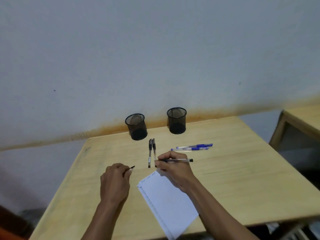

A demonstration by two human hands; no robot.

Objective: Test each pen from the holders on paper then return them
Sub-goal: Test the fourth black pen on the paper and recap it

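— Two black wire-mesh pen holders (pixel 136 126) (pixel 176 120) stand at the far edge of the pale wooden worktop (pixel 233 170), near the wall, well apart from each other. Can you see anything in them?

— No pens rise above either rim. Four pens lie out on the worktop: two black-capped clear pens (pixel 150 152) (pixel 154 149) side by side in front of the left holder, pointing towards the person, and two blue-capped clear pens (pixel 194 145) (pixel 190 149) lying crosswise to the right, just beside each other.

— And the hands?

— The right hand (pixel 174 168) pinches a fifth clear pen with black ink (pixel 178 160) between thumb and fingers, its bare tip pointing left, its black end sticking out to the right. The hand sits just above the top corner of the white sheets of paper (pixel 166 201).

— The left hand (pixel 115 181)?

— Curled, palm down, left of the paper. It pinches a small black pen cap (pixel 132 168), whose end pokes out past the fingers.

— Where does the paper lie?

— Tilted at the near edge of the worktop, between the two forearms. Faint marks show at its top edge, too small to read.
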